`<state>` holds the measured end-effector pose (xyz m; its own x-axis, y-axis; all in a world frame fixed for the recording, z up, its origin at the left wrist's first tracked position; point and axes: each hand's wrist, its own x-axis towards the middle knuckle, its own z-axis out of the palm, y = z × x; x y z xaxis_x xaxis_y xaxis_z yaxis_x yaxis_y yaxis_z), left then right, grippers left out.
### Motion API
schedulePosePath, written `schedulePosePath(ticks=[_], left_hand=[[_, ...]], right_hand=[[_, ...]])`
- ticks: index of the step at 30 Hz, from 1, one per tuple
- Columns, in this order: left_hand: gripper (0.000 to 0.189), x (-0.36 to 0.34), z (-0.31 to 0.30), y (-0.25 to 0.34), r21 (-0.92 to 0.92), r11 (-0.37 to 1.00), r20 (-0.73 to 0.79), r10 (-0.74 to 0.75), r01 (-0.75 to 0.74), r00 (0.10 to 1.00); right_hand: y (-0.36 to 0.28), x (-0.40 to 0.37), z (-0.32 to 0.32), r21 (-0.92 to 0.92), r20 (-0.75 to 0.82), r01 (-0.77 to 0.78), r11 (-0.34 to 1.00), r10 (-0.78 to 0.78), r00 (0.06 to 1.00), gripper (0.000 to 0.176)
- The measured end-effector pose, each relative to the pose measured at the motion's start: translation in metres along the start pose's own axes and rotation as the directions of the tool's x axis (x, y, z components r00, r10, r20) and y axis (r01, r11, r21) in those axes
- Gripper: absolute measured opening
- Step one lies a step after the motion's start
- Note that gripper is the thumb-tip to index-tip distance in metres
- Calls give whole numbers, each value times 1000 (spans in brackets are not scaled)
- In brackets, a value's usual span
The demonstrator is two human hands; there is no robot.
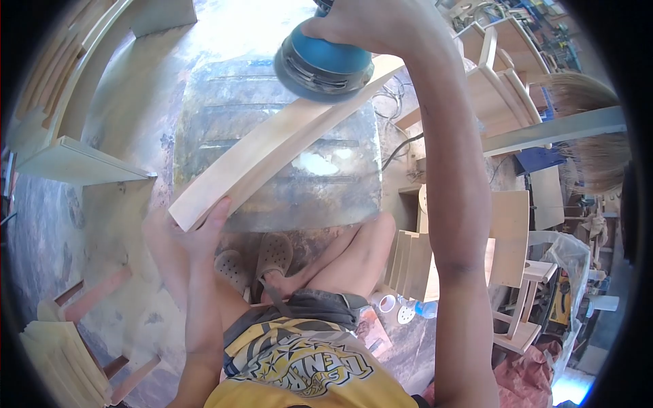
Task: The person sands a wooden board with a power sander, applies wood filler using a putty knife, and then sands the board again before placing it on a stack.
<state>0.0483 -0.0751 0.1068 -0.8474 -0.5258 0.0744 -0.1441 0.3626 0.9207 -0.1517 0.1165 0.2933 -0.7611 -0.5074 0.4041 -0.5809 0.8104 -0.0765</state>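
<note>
A long, curved wooden piece (252, 153) runs slantwise over a low, worn work surface (340, 197). My left hand (187, 221) is closed around its near left end, the thumb pressed on the side face. Near the far end, my right hand (367, 20) grips a blue handheld sander (323, 58) from above. The sander's round base sits at the upper edge of the wood, hiding part of it; whether its pad touches cannot be made out. Only part of the right hand shows, as the frame's top edge cuts it off.
Wooden furniture parts (503, 75) stand at the upper right, with cables (394, 102) beside the work surface. A light wooden panel assembly (88, 160) is at the left. Stacked boards (64, 360) lie lower left. Sanding discs (406, 314) and a plastic-wrapped item (575, 272) are at the right.
</note>
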Motion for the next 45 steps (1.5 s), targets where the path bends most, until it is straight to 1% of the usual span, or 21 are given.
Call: schedulePosePath(ticks=[1,3,5,7,8,11,17,19,20,22,24,25,29,32,35,37,38,41,43,44,45], left_hand=[[48,0,5,-13,-126,989,-43,79,-84,996],[48,1,11,-31,-100,983,-73,147,-154,986],[48,4,16,-51,-57,971,-111,226,-234,968],[49,10,21,-66,-267,862,-159,402,-431,902],[49,11,21,-66,-268,856,-161,412,-442,897],[49,10,25,-63,-330,834,-146,417,-442,897],[47,2,26,-74,-285,851,-214,391,-440,895],[47,1,20,-77,-30,883,-163,458,-469,874],[47,1,19,-76,-26,873,-149,479,-488,865],[48,0,27,-71,-194,850,-251,439,-489,863],[48,2,31,-76,-253,840,-251,423,-481,871],[49,1,33,-78,-300,835,-258,395,-461,882],[48,1,34,-77,-314,815,-297,403,-487,866],[48,-4,32,-69,-275,846,-280,385,-458,879],[48,-3,31,-74,-298,830,-277,398,-472,874],[48,1,29,-79,-210,821,-238,483,-531,842],[48,0,29,-78,-211,822,-246,480,-529,842],[53,-7,31,-72,-252,843,-197,435,-475,878],[50,-10,33,-67,-323,850,-233,355,-416,905],[50,-9,32,-67,-320,851,-240,353,-417,904],[53,-8,29,-66,-307,847,-165,403,-435,900]], right_hand=[[2,1,-3,-4,-6,-2,1000,2,1000,33],[7,-1,-13,-40,63,-86,996,88,994,32],[24,4,-5,-56,41,-103,993,106,994,32],[35,7,-1,-70,12,-111,991,113,994,32],[39,6,-3,-79,26,-105,991,108,994,33],[37,2,-11,-83,24,-107,991,110,994,33],[53,13,2,-78,8,-132,988,133,991,30],[57,12,-2,-53,-11,-164,985,164,986,30],[55,14,-3,-61,35,-183,981,185,982,29],[58,18,-4,-76,64,-214,974,219,974,29],[67,19,4,-130,16,-150,980,154,988,30],[67,19,3,-137,25,-161,977,166,986,30],[80,25,7,-172,26,-150,974,157,987,34],[85,32,7,-169,47,-210,963,220,974,38],[90,40,8,-256,54,-264,930,287,957,40],[98,43,12,-261,52,-253,932,275,960,40],[100,45,15,-265,53,-249,932,272,961,40],[97,45,15,-277,46,-241,930,263,964,39],[89,41,14,-257,24,-242,936,257,966,38],[79,39,12,-237,-1,-239,942,246,969,37],[67,35,12,-235,1,-235,943,242,970,37]])
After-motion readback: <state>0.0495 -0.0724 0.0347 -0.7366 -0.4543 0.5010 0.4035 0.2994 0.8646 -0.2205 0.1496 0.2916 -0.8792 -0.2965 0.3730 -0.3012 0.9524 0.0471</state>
